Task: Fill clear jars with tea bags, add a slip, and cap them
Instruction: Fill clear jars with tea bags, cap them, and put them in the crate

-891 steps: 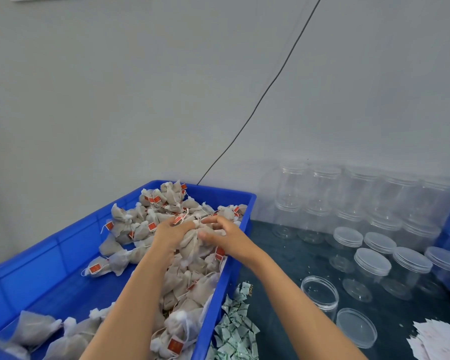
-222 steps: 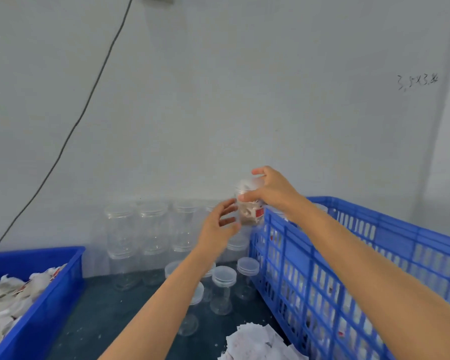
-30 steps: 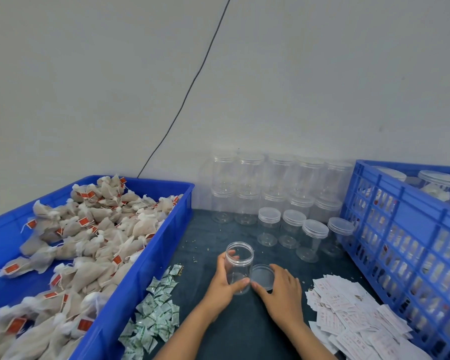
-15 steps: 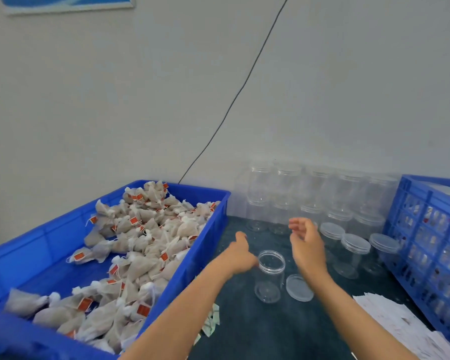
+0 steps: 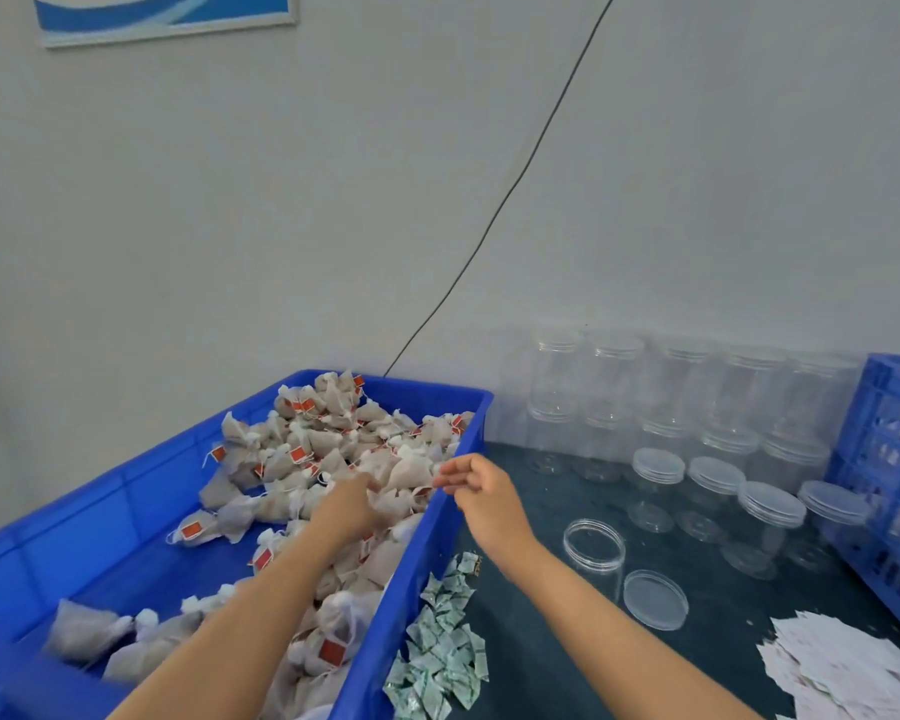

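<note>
Mesh tea bags (image 5: pixel 333 459) under left hand (image 5: pixel 346 504), grip unclear | right hand (image 5: pixel 481 491) loose beside

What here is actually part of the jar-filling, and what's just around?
In use: left hand among tea bags in blue bin; right hand; open jar; its lid; slips.
Just around: capped empty jars; small green sachets; blue crate; wall cable.
</note>
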